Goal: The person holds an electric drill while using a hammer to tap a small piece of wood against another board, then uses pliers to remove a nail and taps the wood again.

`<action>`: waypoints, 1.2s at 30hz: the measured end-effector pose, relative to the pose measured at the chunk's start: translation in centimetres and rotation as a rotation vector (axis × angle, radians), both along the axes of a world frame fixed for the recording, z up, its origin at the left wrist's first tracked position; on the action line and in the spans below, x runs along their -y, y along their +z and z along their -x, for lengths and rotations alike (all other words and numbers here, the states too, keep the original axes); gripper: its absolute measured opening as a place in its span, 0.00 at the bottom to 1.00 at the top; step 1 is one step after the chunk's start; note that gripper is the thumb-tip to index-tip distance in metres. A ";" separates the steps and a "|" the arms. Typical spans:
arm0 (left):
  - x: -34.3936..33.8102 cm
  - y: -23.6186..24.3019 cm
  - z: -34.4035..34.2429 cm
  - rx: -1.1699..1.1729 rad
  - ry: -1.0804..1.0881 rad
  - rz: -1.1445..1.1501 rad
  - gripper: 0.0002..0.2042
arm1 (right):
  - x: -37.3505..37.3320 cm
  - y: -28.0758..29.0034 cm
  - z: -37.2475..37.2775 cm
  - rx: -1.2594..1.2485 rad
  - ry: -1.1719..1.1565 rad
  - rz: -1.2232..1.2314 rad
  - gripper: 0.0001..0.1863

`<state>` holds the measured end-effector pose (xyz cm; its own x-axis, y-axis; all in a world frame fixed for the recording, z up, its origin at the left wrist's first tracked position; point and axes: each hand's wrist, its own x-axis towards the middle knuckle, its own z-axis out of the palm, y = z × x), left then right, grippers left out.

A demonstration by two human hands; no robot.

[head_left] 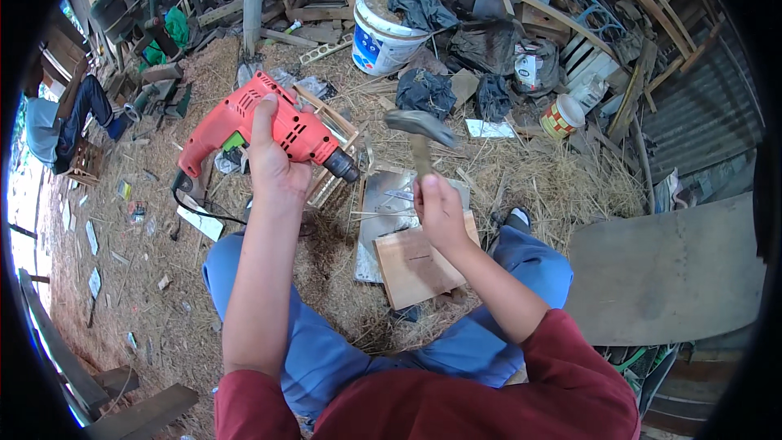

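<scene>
The left hand (278, 167) curls round the red drill (273, 118), on the left. On the right, the right hand (440, 212) is closed round the hammer (421, 147), over the wooden board (406, 267). It helps to grip both snugly and point the drill away from the other hand. Farther off, a black bag (423, 5) sits atop the white bucket (373, 45); I can't tell what's inside.

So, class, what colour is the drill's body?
The drill's body is red, clearest in the head view.
</scene>
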<state>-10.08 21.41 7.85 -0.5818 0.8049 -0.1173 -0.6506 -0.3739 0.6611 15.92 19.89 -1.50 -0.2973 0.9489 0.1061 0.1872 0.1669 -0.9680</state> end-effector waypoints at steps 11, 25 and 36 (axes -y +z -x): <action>0.6 0.8 0.3 0.038 -0.027 -0.002 0.23 | 1.5 1.3 -0.5 -0.189 0.064 -0.263 0.17; 0.1 -0.6 1.2 -0.040 -0.006 0.024 0.24 | 0.6 1.1 0.1 0.224 0.093 -0.123 0.21; 0.8 0.1 0.4 0.047 -0.028 -0.008 0.23 | 0.2 1.5 -0.1 0.401 0.111 -0.095 0.15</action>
<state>-10.52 20.58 8.00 -0.5527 0.8220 -0.1375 -0.6914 -0.3601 0.6264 16.01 19.66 0.04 -0.4326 0.9004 0.0462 0.5217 0.2918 -0.8017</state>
